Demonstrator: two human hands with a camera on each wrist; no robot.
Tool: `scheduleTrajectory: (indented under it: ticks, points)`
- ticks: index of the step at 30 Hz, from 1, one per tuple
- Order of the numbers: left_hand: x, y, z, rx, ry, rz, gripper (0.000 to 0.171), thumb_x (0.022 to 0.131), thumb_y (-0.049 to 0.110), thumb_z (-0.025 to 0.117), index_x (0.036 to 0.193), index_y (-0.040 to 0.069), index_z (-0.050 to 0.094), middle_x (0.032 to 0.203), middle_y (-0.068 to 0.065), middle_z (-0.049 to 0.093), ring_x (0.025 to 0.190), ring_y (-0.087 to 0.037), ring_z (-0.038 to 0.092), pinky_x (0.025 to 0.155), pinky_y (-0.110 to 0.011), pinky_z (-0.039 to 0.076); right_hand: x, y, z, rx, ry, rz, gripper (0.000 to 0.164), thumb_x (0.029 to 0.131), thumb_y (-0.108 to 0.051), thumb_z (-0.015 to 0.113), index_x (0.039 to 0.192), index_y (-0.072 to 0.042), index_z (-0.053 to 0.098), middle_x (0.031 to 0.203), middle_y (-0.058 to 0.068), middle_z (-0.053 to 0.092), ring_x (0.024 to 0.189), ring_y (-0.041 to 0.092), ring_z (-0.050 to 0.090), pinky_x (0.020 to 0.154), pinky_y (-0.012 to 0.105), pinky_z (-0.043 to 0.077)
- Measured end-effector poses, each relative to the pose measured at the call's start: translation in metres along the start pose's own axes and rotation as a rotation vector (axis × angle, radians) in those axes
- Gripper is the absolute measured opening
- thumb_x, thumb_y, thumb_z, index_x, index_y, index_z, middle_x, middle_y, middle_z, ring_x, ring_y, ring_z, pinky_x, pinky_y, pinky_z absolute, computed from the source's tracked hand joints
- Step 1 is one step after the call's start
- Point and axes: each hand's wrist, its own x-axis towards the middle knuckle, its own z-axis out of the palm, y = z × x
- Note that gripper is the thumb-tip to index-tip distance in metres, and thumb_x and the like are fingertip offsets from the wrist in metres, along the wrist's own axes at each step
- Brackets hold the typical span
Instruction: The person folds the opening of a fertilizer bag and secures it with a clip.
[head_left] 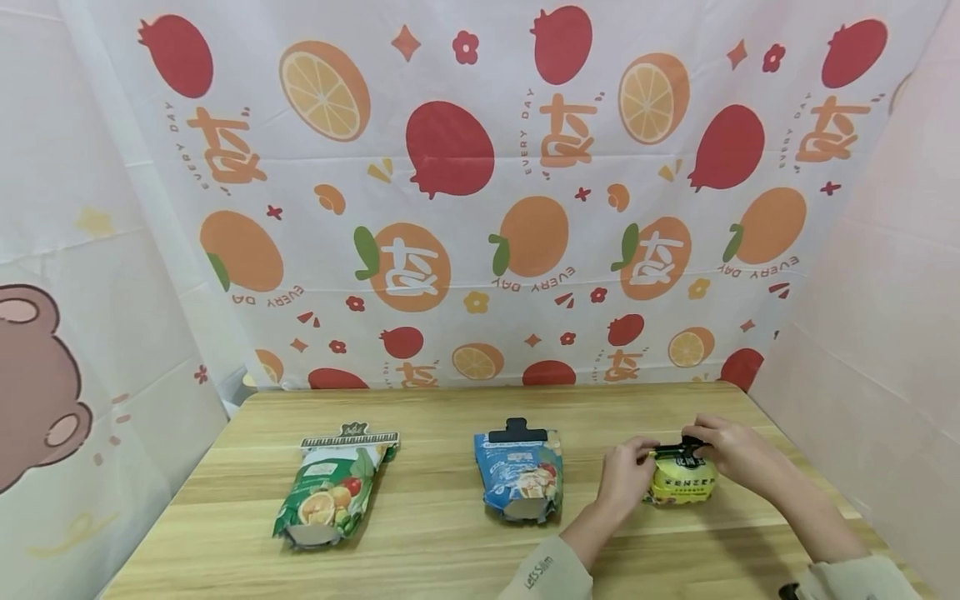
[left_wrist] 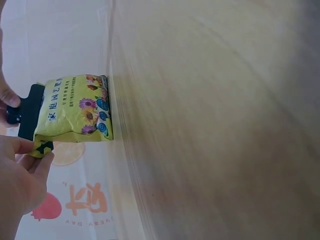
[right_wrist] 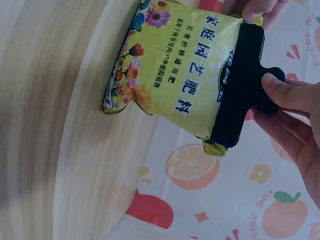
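Note:
A yellow fertilizer bag (right_wrist: pixel 172 65) printed with flowers stands on the table at the right, a wide black bag clip (right_wrist: pixel 239 82) across its folded top. My right hand (head_left: pixel 738 450) pinches the clip's handle between thumb and fingers. At the bag's other top corner, my left hand (head_left: pixel 624 479) pinches the folded edge of the yellow film beside the clip's end. In the left wrist view, the left hand (left_wrist: pixel 22 182) holds that corner, while part of the right hand (left_wrist: pixel 6 97) shows at the clip's handle.
A blue bag (head_left: pixel 517 475) with a black clip stands mid-table. Left of it lies a green bag (head_left: pixel 326 496) printed with fruit, closed by a clip with a piano-key pattern (head_left: pixel 350 437). A fruit-print curtain (head_left: pixel 465 333) hangs behind the wooden table (head_left: pixel 427 558).

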Motion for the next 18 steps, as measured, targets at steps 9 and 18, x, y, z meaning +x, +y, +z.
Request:
scheduleTrajectory:
  ticks: [9,18]
  points:
    - [-0.001,0.001,0.0,-0.003,0.002,-0.013,0.026,0.086,-0.003,0.057,0.107,0.009,0.068,0.1,-0.002,0.066,0.034,-0.003,0.03,0.036,-0.013,0.029,-0.006,-0.003,0.002,0.137,0.003,0.247,0.034,0.075,-0.006,0.074,0.107,-0.002,0.065,0.095,0.004,0.058,0.079,0.016,0.058,0.06,0.032,0.049]
    - [-0.002,0.0,-0.001,-0.041,0.015,-0.001,0.026,0.086,-0.004,0.056,0.107,0.008,0.067,0.098,0.001,0.067,0.037,-0.003,0.033,0.037,-0.014,0.031,-0.025,-0.004,0.003,0.529,0.298,0.77,0.048,0.095,-0.015,0.052,0.131,0.012,0.036,0.122,0.03,0.045,0.097,0.001,0.046,0.08,0.015,0.041]
